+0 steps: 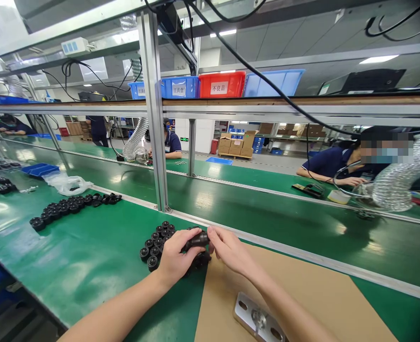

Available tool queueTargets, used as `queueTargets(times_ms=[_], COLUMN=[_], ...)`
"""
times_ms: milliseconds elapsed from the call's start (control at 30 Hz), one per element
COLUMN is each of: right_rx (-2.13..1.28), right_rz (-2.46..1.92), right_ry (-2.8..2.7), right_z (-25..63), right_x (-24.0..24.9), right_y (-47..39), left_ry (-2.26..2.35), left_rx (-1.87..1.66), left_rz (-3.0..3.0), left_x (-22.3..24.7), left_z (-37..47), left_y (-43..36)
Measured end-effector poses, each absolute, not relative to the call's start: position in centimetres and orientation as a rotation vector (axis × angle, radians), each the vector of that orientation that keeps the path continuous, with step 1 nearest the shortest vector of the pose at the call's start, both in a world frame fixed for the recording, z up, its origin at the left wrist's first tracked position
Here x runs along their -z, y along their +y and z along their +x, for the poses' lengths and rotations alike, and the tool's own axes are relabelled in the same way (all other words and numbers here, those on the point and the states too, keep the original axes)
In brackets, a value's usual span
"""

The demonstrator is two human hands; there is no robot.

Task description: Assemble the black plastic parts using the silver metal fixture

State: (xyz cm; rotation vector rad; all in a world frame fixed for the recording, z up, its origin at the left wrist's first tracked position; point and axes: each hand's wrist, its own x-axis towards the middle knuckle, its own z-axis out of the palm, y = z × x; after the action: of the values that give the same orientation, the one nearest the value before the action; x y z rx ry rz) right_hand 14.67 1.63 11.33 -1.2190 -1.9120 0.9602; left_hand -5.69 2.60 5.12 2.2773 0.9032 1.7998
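A black cylindrical part point(198, 240) is held between my two hands above the green bench. My left hand point(177, 251) wraps its fingers and thumb round the left side of it. At its right end, the closed fingertips of my right hand point(227, 247) grip it. Just left of my left hand stand several round black parts point(156, 242) in a cluster. More dark pieces lie under my hands, partly hidden. Below my right forearm, a silver metal plate point(257, 317) with slots and a central post rests on a brown cardboard sheet point(302, 285).
A long row of black round parts point(67, 205) lies on the left of the bench, near a clear plastic bag point(69, 183) and a blue tray point(41, 169). A metal post point(154, 109) rises ahead. Across the line, a co-worker point(334, 161) sits by a flexible silver duct point(395, 180).
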Motion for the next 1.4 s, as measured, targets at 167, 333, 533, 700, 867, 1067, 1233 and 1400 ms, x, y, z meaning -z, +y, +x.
queueTargets(times_ms=[167, 333, 533, 700, 867, 1067, 1233, 1400], right_rx=[-0.649, -0.465, -0.526, -0.783, -0.738, -0.167, -0.136, -0.028], right_rz=[-1.056, -1.299, -0.919, -1.018, -1.239, -1.614, -1.759, -1.452], right_ry=[-2.16, -2.169, -2.264, -2.098, -1.968, -2.315, -2.372, -2.569], right_z=[15.6, 15.7, 17.1, 15.7, 15.1, 17.2, 18.2, 16.9], right_x=[-12.5, -12.8, -13.2, -12.5, -11.7, -10.2, -9.5, -9.4], right_y=[1.1, 1.2, 1.3, 1.4, 2.1, 3.7, 4.0, 3.0], left_ry=[0.882, 0.877, 0.969, 0.874, 0.966, 1.572, 1.629, 1.572], left_rx=[-1.745, -1.707, -1.621, -1.718, -1.508, -1.115, -0.851, -0.711], left_rz=[2.243, 2.186, 2.045, 2.29, 2.39, 2.397, 2.352, 2.361], left_x=[-4.8, -5.0, -4.9, -4.3, -6.3, -8.0, -7.6, -7.6], left_z=[-5.8, -5.6, -5.5, -5.6, -7.2, -12.1, -14.6, -14.9], left_y=[2.7, 2.5, 2.4, 2.8, 3.6, 7.2, 8.0, 7.4])
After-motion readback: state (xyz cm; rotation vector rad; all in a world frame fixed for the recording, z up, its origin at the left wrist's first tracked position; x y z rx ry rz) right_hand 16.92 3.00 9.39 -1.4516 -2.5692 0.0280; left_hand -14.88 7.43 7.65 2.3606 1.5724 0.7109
